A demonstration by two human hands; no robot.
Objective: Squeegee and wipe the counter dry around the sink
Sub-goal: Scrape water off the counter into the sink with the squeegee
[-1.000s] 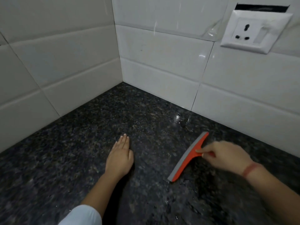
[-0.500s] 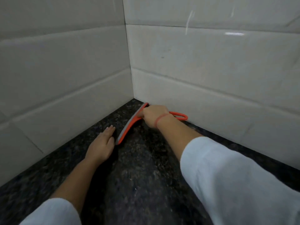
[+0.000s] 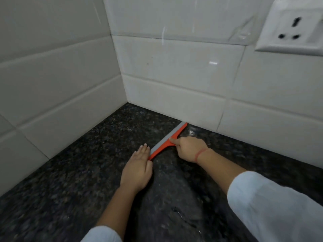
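Note:
An orange squeegee (image 3: 166,142) with a grey rubber blade lies edge-down on the dark speckled granite counter (image 3: 70,189), its far tip touching the back tiled wall. My right hand (image 3: 189,149) grips its handle, with the index finger stretched along the orange bar. My left hand (image 3: 138,170) lies flat on the counter, fingers straight, its fingertips right beside the squeegee's near end. The sink is out of view.
White tiled walls (image 3: 52,84) meet in a corner behind the squeegee. A white wall socket (image 3: 293,27) sits at the upper right. Water streaks (image 3: 181,215) glisten on the counter near the front.
The squeegee has been drawn back out of the wall corner, toward the right along the back wall. My left hand stays flat on the counter. The view has tilted back up to show the socket.

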